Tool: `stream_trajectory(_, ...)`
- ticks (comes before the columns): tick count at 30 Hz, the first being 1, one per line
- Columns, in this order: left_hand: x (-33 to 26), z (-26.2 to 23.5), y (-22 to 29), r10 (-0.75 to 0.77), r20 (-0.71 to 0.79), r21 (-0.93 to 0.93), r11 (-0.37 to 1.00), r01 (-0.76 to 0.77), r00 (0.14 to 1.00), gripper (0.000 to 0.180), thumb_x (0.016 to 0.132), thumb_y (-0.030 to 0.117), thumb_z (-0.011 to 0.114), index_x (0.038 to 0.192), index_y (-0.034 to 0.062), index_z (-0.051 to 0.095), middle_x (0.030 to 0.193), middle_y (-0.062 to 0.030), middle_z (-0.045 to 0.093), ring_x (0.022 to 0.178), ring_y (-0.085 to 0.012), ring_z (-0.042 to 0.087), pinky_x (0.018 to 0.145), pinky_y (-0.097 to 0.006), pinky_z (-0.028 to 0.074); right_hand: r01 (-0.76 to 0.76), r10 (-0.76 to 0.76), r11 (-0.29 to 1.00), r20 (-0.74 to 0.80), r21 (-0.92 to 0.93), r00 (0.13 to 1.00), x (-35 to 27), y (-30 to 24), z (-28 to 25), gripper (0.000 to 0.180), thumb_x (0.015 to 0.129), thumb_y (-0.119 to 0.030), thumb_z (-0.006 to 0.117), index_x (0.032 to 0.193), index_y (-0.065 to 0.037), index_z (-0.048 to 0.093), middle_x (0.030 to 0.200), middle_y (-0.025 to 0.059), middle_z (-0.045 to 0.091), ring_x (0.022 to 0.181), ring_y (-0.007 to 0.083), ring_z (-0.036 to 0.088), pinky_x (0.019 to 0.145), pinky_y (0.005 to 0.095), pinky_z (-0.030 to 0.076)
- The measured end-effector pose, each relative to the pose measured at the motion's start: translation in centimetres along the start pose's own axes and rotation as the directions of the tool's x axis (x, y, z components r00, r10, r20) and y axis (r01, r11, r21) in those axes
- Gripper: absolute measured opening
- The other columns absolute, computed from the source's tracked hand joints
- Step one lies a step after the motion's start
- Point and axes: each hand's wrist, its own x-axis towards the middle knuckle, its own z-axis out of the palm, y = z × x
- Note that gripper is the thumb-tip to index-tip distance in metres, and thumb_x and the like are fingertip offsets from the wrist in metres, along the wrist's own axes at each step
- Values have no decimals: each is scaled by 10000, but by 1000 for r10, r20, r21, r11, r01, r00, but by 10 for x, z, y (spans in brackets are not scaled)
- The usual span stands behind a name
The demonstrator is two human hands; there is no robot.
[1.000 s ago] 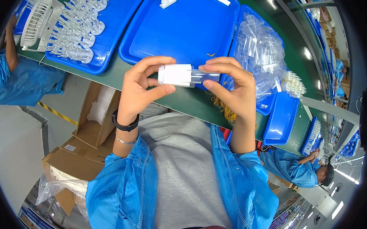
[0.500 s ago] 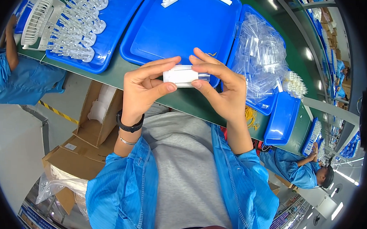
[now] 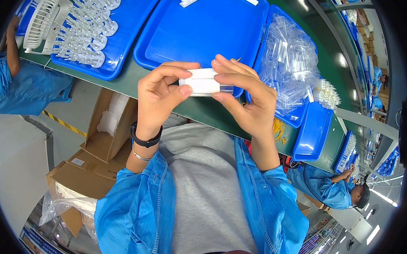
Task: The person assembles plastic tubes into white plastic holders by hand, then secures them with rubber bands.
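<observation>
You've got the white part [image 3: 204, 81] pinched between both hands, above the near edge of the green bench [image 3: 199, 109] and in front of the middle blue tray [image 3: 207, 32]. Its long axis runs left-right, roughly level; a clear section shows at its right end, under your fingers. It's a small flat rectangular piece, plain white and matte. Left hand [image 3: 157, 95]: fingers curled closed on the left end, thumb below, index over the top. Right hand [image 3: 248, 99]: fingers closed over the right end, covering much of it. Left tray [image 3: 125, 37] holds rows of clear pieces. Right bin [image 3: 299, 120] holds a heap of clear cases [image 3: 290, 62]. Cardboard boxes [image 3: 98, 136] sit below the bench on your left.
</observation>
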Motion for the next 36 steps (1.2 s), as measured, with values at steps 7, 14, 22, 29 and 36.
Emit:
stream_trajectory(7,-1,4,1,-5,-6,68,998,5,1000,267,813,-81,611,1078,-53,593,1193,-226,566,1105,-278,578,851,-355,552,-142,148,986,-76,84,986,-1,-3,0,322,706,-70,766,1016,-62,680,1121,113,663,1182,256,555,984,395,424)
stream_trajectory(14,1,5,6,-183,-19,-152,972,178,983,413,856,35,628,1251,-35,530,1260,-197,541,1132,-293,560,865,-365,548,-53,53,998,-16,18,998,-2,2,-11,319,694,-33,759,1006,-48,692,1131,129,656,1196,287,540,994,394,419)
stream_trajectory(22,-5,-2,-3,-179,57,-140,973,185,982,387,869,100,640,1224,-30,555,1270,-212,528,1108,-302,575,821,-383,573,-98,100,972,2,213,995,-5,1,5,300,726,-8,735,1020,-31,678,1115,154,656,1166,297,562,962,372,459)
stream_trajectory(29,1,2,-1,-179,84,-164,968,191,980,354,879,50,613,1212,-35,530,1241,-211,548,1082,-262,593,822,-338,561,-160,164,951,7,266,986,-8,6,6,229,788,-3,675,1014,-33,658,1152,154,637,1112,295,596,922,354,478)
stream_trajectory(36,-2,1,-3,-313,52,-34,948,315,948,260,884,17,589,1132,-36,532,1202,-190,569,1000,-215,627,803,-302,553,-145,130,970,91,195,987,-11,9,0,217,791,-13,672,1006,-41,664,1172,148,619,1068,271,611,875,341,492)
